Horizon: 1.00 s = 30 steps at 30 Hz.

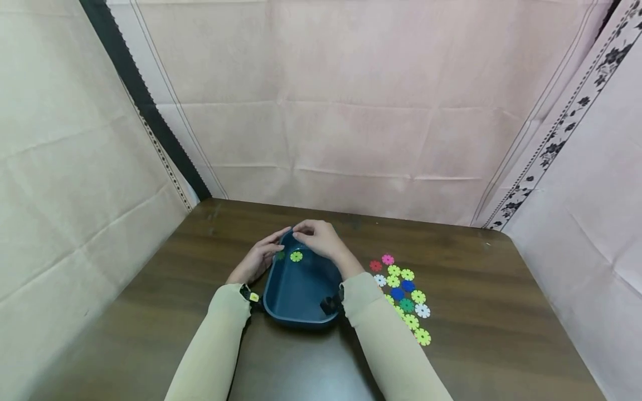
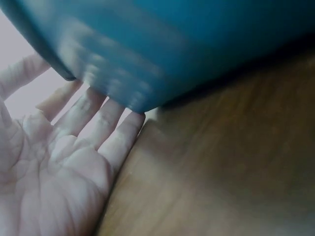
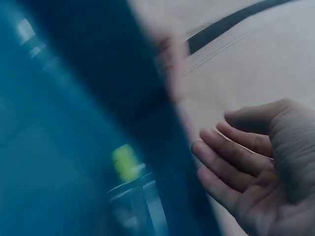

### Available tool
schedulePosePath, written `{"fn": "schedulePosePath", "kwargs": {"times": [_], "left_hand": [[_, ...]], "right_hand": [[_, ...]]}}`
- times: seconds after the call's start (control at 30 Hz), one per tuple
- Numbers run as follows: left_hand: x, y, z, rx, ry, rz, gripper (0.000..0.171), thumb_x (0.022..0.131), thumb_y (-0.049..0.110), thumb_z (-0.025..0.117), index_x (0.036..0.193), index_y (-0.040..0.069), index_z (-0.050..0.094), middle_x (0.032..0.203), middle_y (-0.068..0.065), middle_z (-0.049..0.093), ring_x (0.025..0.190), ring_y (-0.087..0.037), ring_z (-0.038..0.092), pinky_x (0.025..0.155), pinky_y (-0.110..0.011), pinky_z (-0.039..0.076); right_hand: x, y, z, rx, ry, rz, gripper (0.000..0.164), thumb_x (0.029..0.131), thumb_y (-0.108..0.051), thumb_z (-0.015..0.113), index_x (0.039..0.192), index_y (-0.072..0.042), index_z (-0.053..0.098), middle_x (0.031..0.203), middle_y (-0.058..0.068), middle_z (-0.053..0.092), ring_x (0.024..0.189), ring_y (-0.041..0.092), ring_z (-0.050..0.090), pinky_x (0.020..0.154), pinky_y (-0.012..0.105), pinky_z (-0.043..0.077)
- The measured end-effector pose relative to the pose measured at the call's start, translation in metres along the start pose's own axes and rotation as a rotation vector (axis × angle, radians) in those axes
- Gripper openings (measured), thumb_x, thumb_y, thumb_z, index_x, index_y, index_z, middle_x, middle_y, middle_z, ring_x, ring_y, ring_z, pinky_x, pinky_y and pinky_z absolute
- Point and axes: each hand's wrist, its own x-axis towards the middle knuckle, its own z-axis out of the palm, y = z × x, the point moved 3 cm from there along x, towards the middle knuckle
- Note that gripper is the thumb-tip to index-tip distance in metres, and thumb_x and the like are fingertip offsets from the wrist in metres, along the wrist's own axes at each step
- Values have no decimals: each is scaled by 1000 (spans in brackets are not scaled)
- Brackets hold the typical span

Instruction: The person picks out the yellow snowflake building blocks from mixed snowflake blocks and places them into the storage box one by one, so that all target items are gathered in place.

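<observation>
Grips rectangular blue plastic tray (image 1: 303, 289) with left hand (image 1: 259, 258); holds right hand (image 1: 322, 239) relaxed. Likely light, stiff; best held by rim (image 1: 300, 321).

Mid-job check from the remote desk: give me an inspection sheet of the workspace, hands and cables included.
Surface: brown wood-grain table, glossy at the near side.
Job's things: blue tray, a yellow-green flower piece inside; multicoloured flower pieces lie to its right, partly hidden by the right sleeve.
Clutter: nothing seen.
Left hand: fingers outside the tray wall, thumb over the rim.
Right hand: at the far rim, fingers bent, nothing seen held.
Cables: dark line beside the left sleeve; cable or shadow, cannot tell.
Surroundings: pale hangings behind and on both sides, dark border left, floral border right.
</observation>
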Motion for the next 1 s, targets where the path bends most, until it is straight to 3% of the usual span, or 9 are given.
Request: {"fn": "schedulePosePath", "kwargs": {"times": [0.17, 0.23, 0.37, 0.6, 0.7, 0.8, 1.0], "left_hand": [[-2, -5, 4, 14, 3, -4, 52, 105, 16, 47, 156, 23, 39, 159, -2, 38, 140, -27, 43, 106, -37, 44], [-4, -5, 6, 22, 4, -7, 53, 105, 16, 48, 157, 23, 38, 159, -2, 37, 139, -27, 45, 104, -35, 45], [-6, -9, 8, 28, 1, -19, 54, 105, 17, 49, 157, 23, 37, 160, -2, 36, 138, -28, 45, 102, -32, 46], [0, -7, 10, 31, -16, 7, 57, 105, 19, 50, 159, 19, 32, 160, -1, 35, 140, -27, 43, 106, -36, 44], [2, -4, 8, 25, -5, 27, 57, 105, 19, 50, 159, 18, 34, 158, -4, 39, 138, -29, 45, 105, -37, 44], [1, -3, 5, 18, -3, 36, 56, 105, 16, 49, 158, 17, 34, 157, -8, 39, 138, -33, 45, 104, -38, 46], [-1, 0, 3, 12, 9, 65, 53, 105, 13, 49, 157, 16, 36, 154, -16, 42, 134, -40, 46, 99, -36, 50]], "right_hand": [[-38, -21, -42, 49, 78, -105, 27, 99, -35, 64, 119, -17, 72, 109, -5, 72, 101, 12, 67, 89, 36, 54], [-58, -20, -61, 83, 108, -105, 25, 99, -32, 64, 118, -17, 72, 109, 1, 73, 101, 19, 69, 88, 39, 54], [-89, 13, -98, 67, 158, -48, 25, 99, -31, 65, 117, -14, 71, 107, 4, 74, 101, 25, 69, 86, 42, 54], [-125, 103, -149, -163, 174, 135, 39, 98, -45, 63, 118, -13, 71, 108, 5, 71, 97, 24, 65, 85, 44, 51], [-137, 139, -158, -198, 117, 209, 43, 97, -49, 63, 120, -13, 70, 109, 6, 69, 98, 23, 62, 85, 43, 50], [-144, 165, -158, -146, 62, 259, 44, 95, -49, 65, 120, -13, 69, 110, 6, 68, 98, 23, 60, 84, 40, 50], [-143, 178, -150, -93, -7, 222, 37, 90, -42, 74, 115, -15, 69, 106, 6, 60, 92, 25, 51, 79, 40, 45]]}}
